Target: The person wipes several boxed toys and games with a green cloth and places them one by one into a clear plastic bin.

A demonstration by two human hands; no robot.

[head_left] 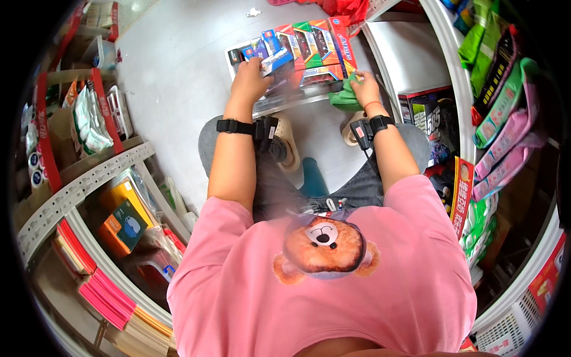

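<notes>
Can't tell if left hand (252, 81) grips the part-hidden blue box (277, 55) by its fingertips; right hand (367, 89) pinches some green cloth (344, 99) alongside.

Floor (172, 71) pale grey, smooth. Small white scrap (254, 12) at far side. Beige shoes (289, 149) on it. Tray (285, 105) of coloured boxes (308, 44), apparently floor-set.

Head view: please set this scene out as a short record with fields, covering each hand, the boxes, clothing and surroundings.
Left hand: at a blue-and-white box; holding or merely touching is unclear
Right hand: fingers closed on a green cloth-like item
Boxes: red and green boxes, side by side, beyond the hands
Clothing: pink shirt with bear print
Surroundings: grey floor; stocked shelves on both sides
</notes>
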